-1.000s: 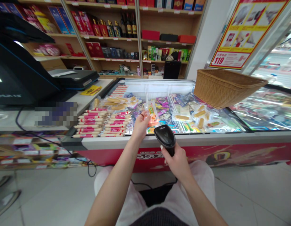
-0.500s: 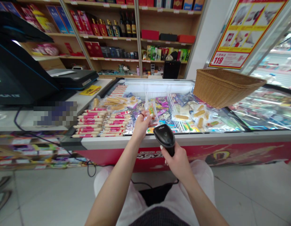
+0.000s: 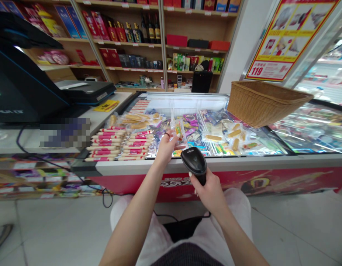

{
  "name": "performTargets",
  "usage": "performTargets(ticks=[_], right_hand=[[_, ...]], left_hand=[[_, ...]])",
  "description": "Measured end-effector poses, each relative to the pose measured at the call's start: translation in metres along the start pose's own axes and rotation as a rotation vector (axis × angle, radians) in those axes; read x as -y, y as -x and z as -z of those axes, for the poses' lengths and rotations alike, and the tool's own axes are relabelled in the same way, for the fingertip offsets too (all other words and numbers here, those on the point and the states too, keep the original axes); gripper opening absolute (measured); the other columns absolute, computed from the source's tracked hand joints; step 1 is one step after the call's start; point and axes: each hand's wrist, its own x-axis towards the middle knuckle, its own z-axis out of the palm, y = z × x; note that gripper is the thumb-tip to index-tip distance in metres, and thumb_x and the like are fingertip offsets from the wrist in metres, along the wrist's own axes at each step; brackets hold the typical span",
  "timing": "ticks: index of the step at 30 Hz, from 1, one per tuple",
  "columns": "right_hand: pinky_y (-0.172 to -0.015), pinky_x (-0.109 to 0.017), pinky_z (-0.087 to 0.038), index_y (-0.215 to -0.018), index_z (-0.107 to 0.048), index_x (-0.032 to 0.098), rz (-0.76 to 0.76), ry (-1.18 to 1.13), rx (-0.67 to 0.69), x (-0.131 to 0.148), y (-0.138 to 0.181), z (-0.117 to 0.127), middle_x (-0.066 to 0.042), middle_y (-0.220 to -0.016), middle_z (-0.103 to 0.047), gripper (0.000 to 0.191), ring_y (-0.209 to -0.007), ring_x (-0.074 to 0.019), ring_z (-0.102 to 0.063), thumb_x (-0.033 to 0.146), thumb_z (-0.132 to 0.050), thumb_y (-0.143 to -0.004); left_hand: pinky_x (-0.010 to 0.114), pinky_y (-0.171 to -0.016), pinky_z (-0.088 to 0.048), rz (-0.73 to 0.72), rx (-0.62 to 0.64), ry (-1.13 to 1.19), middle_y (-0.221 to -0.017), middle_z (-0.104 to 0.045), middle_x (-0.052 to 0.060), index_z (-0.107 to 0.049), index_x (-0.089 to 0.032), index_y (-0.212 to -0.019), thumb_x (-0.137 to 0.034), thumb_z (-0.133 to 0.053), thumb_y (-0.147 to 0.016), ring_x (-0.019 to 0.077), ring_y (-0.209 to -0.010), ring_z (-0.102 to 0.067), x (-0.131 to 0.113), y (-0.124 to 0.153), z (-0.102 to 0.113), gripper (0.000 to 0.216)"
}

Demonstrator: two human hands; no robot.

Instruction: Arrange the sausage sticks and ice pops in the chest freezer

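My right hand (image 3: 211,188) is closed round the handle of a black handheld barcode scanner (image 3: 193,160), whose head points forward over the freezer's front edge. Between the thumb and fingers of my left hand (image 3: 167,146) is a clear plastic food packet (image 3: 178,127) with orange and green printing. It is held over the open chest freezer (image 3: 242,160), just ahead of the scanner head. Rows of sausages in red-labelled wrappers (image 3: 107,144) lie to the left of that hand. Bagged yellow items (image 3: 235,138) lie to the right, beyond a white wire divider (image 3: 205,131).
A wicker basket (image 3: 266,105) rests on the freezer's right side. On the left counter stand a black checkout machine (image 3: 29,85) and a yellow tag (image 3: 106,106). The scanner's black cable (image 3: 60,166) hangs along the left. Shelves (image 3: 126,70) with bottles and boxes line the back.
Both hands stay nearly in place. The packet has tilted slightly so more of its printed face shows, and the scanner has shifted very slightly to the right.
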Motion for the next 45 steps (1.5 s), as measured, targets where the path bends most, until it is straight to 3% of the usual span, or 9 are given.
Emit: performTargets(ticks=[6, 10, 14, 17, 21, 25, 31, 40, 45], right_hand=[[-0.055, -0.028, -0.051, -0.100, -0.069, 0.016, -0.013, -0.003, -0.047, -0.004, 0.006, 0.003, -0.003, -0.056, -0.069, 0.028, -0.055, -0.0246, -0.071, 0.041, -0.062, -0.088], [-0.053, -0.028, -0.051, -0.096, -0.070, 0.017, -0.014, -0.023, -0.093, -0.015, 0.012, 0.005, -0.003, -0.053, -0.068, 0.030, -0.053, -0.0251, -0.070, 0.044, -0.063, -0.087], [-0.050, -0.029, -0.051, -0.095, -0.069, 0.016, -0.046, -0.038, -0.109, -0.025, 0.019, 0.003, -0.004, -0.053, -0.068, 0.032, -0.053, -0.0256, -0.070, 0.047, -0.063, -0.085], [-0.049, -0.029, -0.051, -0.094, -0.069, 0.016, -0.051, -0.053, -0.114, -0.027, 0.022, -0.001, -0.004, -0.052, -0.068, 0.033, -0.052, -0.0258, -0.070, 0.048, -0.063, -0.085], [-0.049, -0.028, -0.051, -0.092, -0.070, 0.017, -0.040, -0.058, -0.119, -0.027, 0.024, -0.002, -0.004, -0.051, -0.067, 0.032, -0.052, -0.0255, -0.070, 0.047, -0.063, -0.084], [-0.050, -0.029, -0.051, -0.093, -0.070, 0.017, -0.042, -0.047, -0.134, -0.027, 0.024, 0.000, -0.005, -0.052, -0.068, 0.033, -0.054, -0.0261, -0.071, 0.048, -0.063, -0.084], [-0.051, -0.028, -0.052, -0.092, -0.070, 0.017, -0.043, -0.061, -0.132, -0.028, 0.024, 0.002, -0.004, -0.051, -0.067, 0.031, -0.053, -0.0256, -0.070, 0.047, -0.063, -0.084], [-0.049, -0.028, -0.051, -0.092, -0.069, 0.018, -0.050, -0.086, -0.181, -0.035, 0.029, 0.007, -0.003, -0.051, -0.067, 0.029, -0.053, -0.0249, -0.070, 0.046, -0.064, -0.085], [-0.049, -0.028, -0.051, -0.090, -0.068, 0.018, -0.060, -0.086, -0.208, -0.036, 0.030, 0.014, -0.004, -0.052, -0.067, 0.029, -0.053, -0.0251, -0.070, 0.046, -0.064, -0.085]], left_hand=[[0.038, -0.077, -0.062, -0.134, -0.011, -0.143, -0.103, -0.069, 0.007, -0.064, -0.018, -0.111, -0.039, -0.072, -0.080, 0.0208, -0.089, -0.068, -0.002, -0.001, 0.003, 0.038], [0.038, -0.096, -0.052, -0.280, -0.128, -0.366, -0.108, -0.069, 0.007, -0.068, -0.021, -0.119, -0.030, -0.075, -0.079, 0.0228, -0.094, -0.066, -0.034, -0.011, 0.035, 0.042], [0.039, -0.107, -0.041, -0.635, -0.374, -1.070, -0.119, -0.067, 0.009, -0.069, -0.023, -0.121, -0.026, -0.057, -0.092, 0.0281, -0.116, -0.060, -0.083, -0.034, 0.088, 0.032], [0.040, -0.100, -0.044, -0.561, -0.557, -1.363, -0.131, -0.062, 0.011, -0.068, -0.021, -0.125, -0.025, -0.047, -0.096, 0.0300, -0.113, -0.062, -0.106, -0.059, 0.126, 0.036], [0.042, -0.094, -0.044, -0.353, -0.462, -1.534, -0.122, -0.069, 0.012, -0.072, -0.015, -0.118, -0.014, -0.046, -0.092, 0.0309, -0.105, -0.064, -0.112, -0.082, 0.159, 0.037], [0.040, -0.097, -0.042, -0.348, -0.457, -1.521, -0.118, -0.071, 0.009, -0.071, -0.014, -0.118, -0.009, -0.048, -0.088, 0.0300, -0.108, -0.062, -0.111, -0.085, 0.166, 0.038], [0.042, -0.111, -0.035, -0.496, -0.381, -1.396, -0.132, -0.064, 0.014, -0.068, -0.010, -0.119, -0.012, -0.043, -0.091, 0.0295, -0.121, -0.055, -0.102, -0.072, 0.121, 0.038], [0.035, -0.109, -0.044, -0.568, 0.451, -0.914, -0.128, -0.070, 0.008, -0.073, -0.026, -0.117, -0.018, -0.061, -0.084, 0.0257, -0.121, -0.064, 0.000, -0.034, -0.045, 0.035], [0.041, -0.112, -0.040, -0.462, 0.534, -0.797, -0.123, -0.071, 0.011, -0.075, -0.022, -0.107, -0.011, -0.072, -0.072, 0.0310, -0.122, -0.063, 0.031, -0.040, -0.092, 0.036]])
